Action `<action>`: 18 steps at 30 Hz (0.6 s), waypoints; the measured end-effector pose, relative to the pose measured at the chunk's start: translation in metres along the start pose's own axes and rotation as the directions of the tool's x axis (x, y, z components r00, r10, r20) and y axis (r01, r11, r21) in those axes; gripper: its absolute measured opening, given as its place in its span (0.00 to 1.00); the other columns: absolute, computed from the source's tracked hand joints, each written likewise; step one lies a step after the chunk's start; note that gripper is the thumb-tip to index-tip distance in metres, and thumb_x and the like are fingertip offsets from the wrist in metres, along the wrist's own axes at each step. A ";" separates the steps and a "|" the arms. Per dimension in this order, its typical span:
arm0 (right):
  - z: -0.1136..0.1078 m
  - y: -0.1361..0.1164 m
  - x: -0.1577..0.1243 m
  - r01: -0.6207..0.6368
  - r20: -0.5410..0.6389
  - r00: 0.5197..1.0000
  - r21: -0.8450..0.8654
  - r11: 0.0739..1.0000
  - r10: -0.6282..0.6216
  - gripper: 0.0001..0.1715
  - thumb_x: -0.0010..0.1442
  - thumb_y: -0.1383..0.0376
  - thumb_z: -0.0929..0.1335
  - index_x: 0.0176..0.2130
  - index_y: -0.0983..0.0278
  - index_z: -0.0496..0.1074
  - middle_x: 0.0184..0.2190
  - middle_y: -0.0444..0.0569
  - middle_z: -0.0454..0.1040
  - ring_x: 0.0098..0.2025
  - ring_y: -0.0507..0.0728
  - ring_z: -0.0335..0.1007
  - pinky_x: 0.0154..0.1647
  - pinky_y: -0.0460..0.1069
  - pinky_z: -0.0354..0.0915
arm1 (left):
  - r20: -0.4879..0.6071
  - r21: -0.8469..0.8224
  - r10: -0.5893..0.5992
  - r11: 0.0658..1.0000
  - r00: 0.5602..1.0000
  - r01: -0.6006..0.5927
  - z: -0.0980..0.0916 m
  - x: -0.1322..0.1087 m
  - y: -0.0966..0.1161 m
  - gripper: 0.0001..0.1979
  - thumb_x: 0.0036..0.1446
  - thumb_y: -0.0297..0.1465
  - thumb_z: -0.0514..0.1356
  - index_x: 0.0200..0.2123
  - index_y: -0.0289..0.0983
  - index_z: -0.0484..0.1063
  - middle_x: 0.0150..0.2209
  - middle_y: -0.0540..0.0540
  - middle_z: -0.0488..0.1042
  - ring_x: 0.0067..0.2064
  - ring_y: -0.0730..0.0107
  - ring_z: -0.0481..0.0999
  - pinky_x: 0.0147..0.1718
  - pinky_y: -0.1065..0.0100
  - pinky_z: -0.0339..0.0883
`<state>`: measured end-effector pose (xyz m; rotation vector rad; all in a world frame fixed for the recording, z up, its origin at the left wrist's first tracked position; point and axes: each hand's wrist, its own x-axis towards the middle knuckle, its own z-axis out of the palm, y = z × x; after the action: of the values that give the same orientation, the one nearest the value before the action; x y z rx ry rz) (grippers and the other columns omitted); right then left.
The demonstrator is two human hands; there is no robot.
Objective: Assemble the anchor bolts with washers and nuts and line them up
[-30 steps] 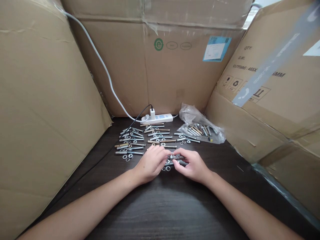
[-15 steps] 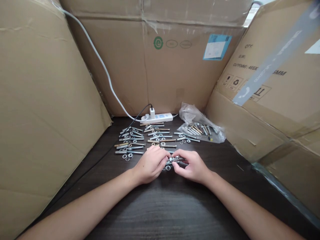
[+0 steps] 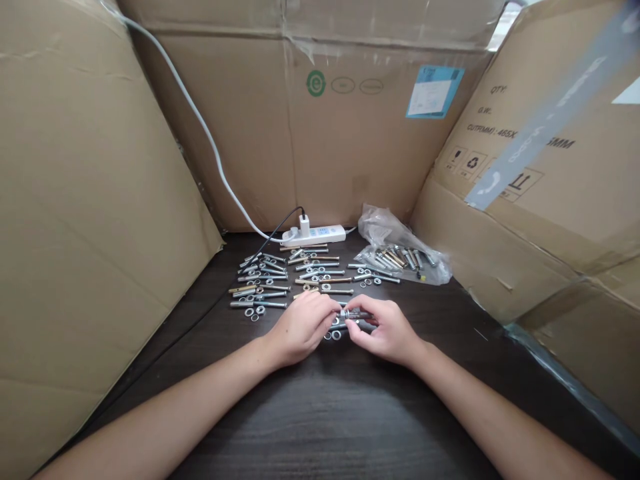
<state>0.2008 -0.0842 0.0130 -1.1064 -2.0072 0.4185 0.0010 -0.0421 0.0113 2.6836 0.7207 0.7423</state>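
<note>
In front of me an expansion bolt [image 3: 345,314] with a nut and washers on it lies level between my hands. My left hand [image 3: 305,328] is closed, thumb and fingers pinching at the nut end, which is partly hidden behind them. From the other side my right hand [image 3: 383,330] grips the bolt's sleeve between thumb and index finger. Just below the fingers lie another bolt and a loose washer [image 3: 337,335] on the dark table. Beyond my left hand, several disassembled bolts [image 3: 270,305] with sleeves, nuts and washers lie in rows.
A clear plastic bag [image 3: 385,230] with several assembled bolts lies at the back right. A white power strip [image 3: 330,234] with a plug and cables sits at the back. Cardboard boxes [image 3: 240,133] wall the dark table [image 3: 320,427] at the left, back and right.
The fingers of my right hand have shifted slightly around the bolt, and the nut end has risen a little. My left hand stays almost where it was.
</note>
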 end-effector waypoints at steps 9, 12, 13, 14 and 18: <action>0.000 0.000 0.000 -0.009 0.001 1.000 -0.004 1.000 0.009 0.08 0.50 0.67 0.67 0.34 0.63 0.71 0.25 0.42 0.72 0.22 0.48 0.64 0.24 0.41 0.63 | -0.071 -0.017 0.039 0.999 0.997 -0.040 0.000 -0.001 0.001 0.09 0.63 0.28 0.48 0.45 0.38 0.65 0.36 0.46 0.67 0.37 0.68 0.66 0.38 0.66 0.61; -0.001 -0.001 0.001 -0.005 0.007 1.000 -0.004 1.000 0.005 0.07 0.50 0.68 0.66 0.33 0.63 0.71 0.24 0.42 0.72 0.22 0.48 0.64 0.24 0.42 0.63 | -0.107 -0.022 0.117 0.993 0.987 -0.120 0.002 -0.003 0.000 0.11 0.61 0.25 0.48 0.44 0.40 0.66 0.36 0.47 0.63 0.36 0.70 0.65 0.35 0.69 0.62; -0.001 -0.001 0.001 -0.003 0.007 1.000 -0.004 1.000 0.003 0.07 0.50 0.68 0.66 0.33 0.63 0.71 0.24 0.42 0.72 0.22 0.48 0.64 0.24 0.42 0.62 | -0.106 -0.016 0.124 0.992 0.987 -0.126 0.002 -0.004 -0.001 0.12 0.61 0.24 0.48 0.44 0.40 0.67 0.36 0.47 0.62 0.36 0.71 0.64 0.34 0.70 0.62; -0.001 -0.001 0.001 -0.001 0.006 1.000 -0.005 1.000 0.001 0.07 0.50 0.68 0.66 0.33 0.63 0.71 0.24 0.42 0.72 0.22 0.48 0.64 0.24 0.42 0.62 | -0.105 -0.013 0.123 0.992 0.987 -0.125 0.002 -0.004 -0.001 0.12 0.61 0.24 0.49 0.44 0.40 0.67 0.36 0.47 0.62 0.36 0.71 0.64 0.34 0.70 0.63; -0.001 -0.001 0.001 0.002 0.008 1.000 -0.010 1.000 -0.001 0.07 0.50 0.68 0.66 0.33 0.63 0.72 0.24 0.42 0.73 0.22 0.48 0.64 0.24 0.42 0.62 | -0.085 -0.033 0.095 0.995 0.992 -0.098 0.002 -0.003 -0.001 0.12 0.61 0.24 0.49 0.45 0.40 0.66 0.37 0.46 0.64 0.37 0.70 0.66 0.36 0.69 0.64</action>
<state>0.2005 -0.0842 0.0145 -1.1110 -2.0191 0.4129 -0.0004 -0.0435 0.0080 2.6832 0.5941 0.8877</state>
